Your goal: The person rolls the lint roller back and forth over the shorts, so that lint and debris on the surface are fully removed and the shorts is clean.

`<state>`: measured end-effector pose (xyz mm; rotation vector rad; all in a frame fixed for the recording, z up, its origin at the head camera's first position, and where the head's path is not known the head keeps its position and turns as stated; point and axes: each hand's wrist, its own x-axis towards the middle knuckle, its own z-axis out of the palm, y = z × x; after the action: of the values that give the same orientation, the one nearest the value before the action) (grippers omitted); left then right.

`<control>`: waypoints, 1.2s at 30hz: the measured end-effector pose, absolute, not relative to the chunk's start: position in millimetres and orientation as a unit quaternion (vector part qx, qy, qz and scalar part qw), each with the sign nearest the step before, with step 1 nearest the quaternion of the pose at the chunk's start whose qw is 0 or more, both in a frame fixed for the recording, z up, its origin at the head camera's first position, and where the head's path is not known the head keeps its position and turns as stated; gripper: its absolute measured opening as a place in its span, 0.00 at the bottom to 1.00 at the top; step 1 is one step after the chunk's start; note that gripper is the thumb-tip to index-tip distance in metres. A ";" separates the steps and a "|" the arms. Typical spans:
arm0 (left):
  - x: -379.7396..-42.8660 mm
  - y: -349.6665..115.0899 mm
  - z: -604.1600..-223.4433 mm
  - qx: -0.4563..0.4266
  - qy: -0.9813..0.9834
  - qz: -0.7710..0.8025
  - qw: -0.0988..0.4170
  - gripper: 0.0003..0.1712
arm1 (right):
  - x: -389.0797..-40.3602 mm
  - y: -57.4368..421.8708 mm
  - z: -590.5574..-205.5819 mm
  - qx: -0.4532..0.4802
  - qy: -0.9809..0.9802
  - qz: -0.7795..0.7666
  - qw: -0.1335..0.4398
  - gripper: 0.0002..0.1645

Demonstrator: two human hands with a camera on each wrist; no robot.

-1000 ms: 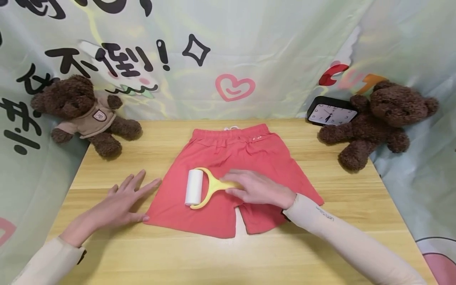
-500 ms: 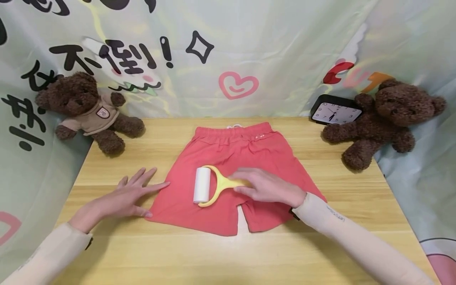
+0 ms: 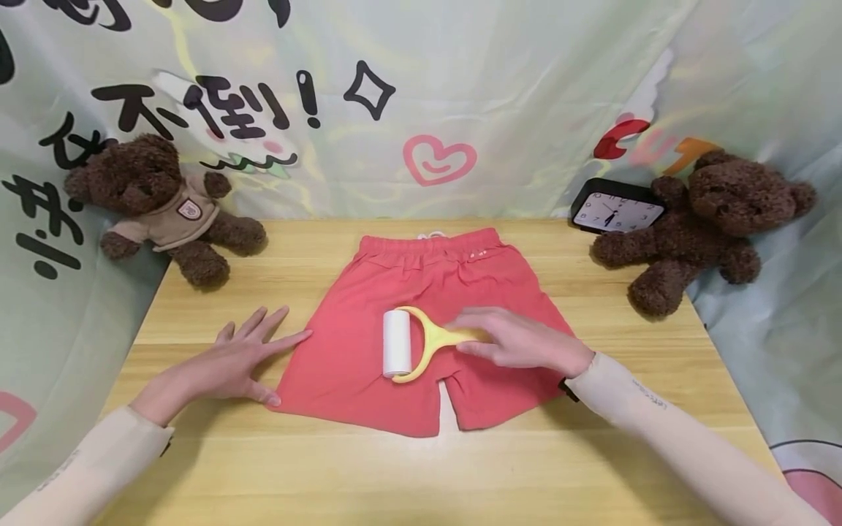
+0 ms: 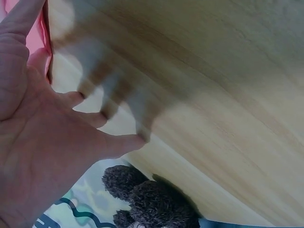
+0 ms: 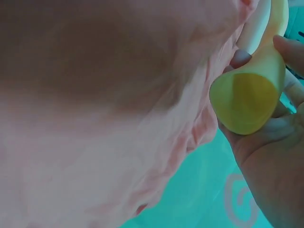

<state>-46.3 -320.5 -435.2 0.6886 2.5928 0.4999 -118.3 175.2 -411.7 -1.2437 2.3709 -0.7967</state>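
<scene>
Red shorts (image 3: 368, 387) lie spread flat on the wooden table, waistband toward the back. On them rests a lint roller with a white cylinder (image 3: 397, 343) and a yellow forked handle (image 3: 435, 340). My right hand (image 3: 520, 340) grips that handle from above; in the right wrist view the handle's butt end (image 5: 244, 102) shows between thumb and fingers. At the shorts' left leg my left hand (image 3: 233, 365) lies with fingers spread, thumb and index finger touching the fabric edge. The left wrist view has its fingers (image 4: 118, 145) straight, with nothing held.
A brown teddy bear in a beige top (image 3: 174, 212) sits at the back left of the table (image 3: 368, 482). Another brown bear (image 3: 697, 234) leans at the back right beside a black-framed clock (image 3: 618, 206). A printed curtain (image 3: 513, 109) hangs behind and along both sides.
My right hand has drawn the lint roller rightward across the shorts, from the left leg toward the middle. My left hand stays at the left leg's edge. The view has shifted slightly.
</scene>
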 end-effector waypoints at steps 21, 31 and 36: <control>-48.0 -318.7 -433.4 0.253 0.929 0.171 0.207 0.68 | -133.0 241.5 -401.6 -0.446 0.840 -0.268 0.155 0.16; -47.4 -317.2 -432.4 0.250 0.929 0.174 0.208 0.68 | -140.4 276.9 -394.4 -0.418 0.857 -0.250 0.170 0.17; -47.4 -317.5 -432.3 0.250 0.930 0.172 0.210 0.68 | -141.9 293.5 -387.7 -0.406 0.863 -0.248 0.168 0.17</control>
<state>-47.4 -317.5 -432.3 0.6943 2.5850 0.4796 -141.9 293.5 -387.7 -1.1558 2.4565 -0.7043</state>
